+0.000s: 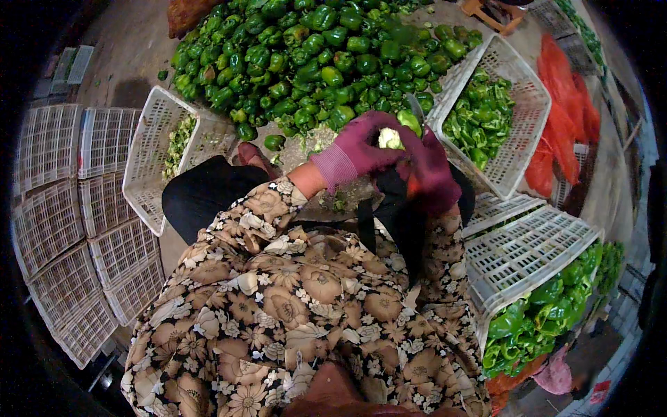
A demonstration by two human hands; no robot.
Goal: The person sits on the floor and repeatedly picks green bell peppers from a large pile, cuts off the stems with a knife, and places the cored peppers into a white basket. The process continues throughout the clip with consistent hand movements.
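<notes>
Both my hands wear purple knit gloves and meet in front of my lap. My left hand [365, 146] is closed around a pale seed core of a pepper [389, 138]. Beside it, my right hand [430, 164] grips a knife, whose blade [415, 108] points up past the fingers. A light green pepper piece [410, 122] shows between the hands; which hand bears it, I cannot tell. Just beyond the hands lies a large heap of green bell peppers [312, 68] on the floor.
A white plastic crate [529, 94] of cut peppers tilts at the right, near red mesh bags [565, 104]. Another crate [146, 130] with pale scraps stands left, before stacked crates [49, 208]. At lower right, a crate [531, 250] adjoins more cut peppers [542, 313].
</notes>
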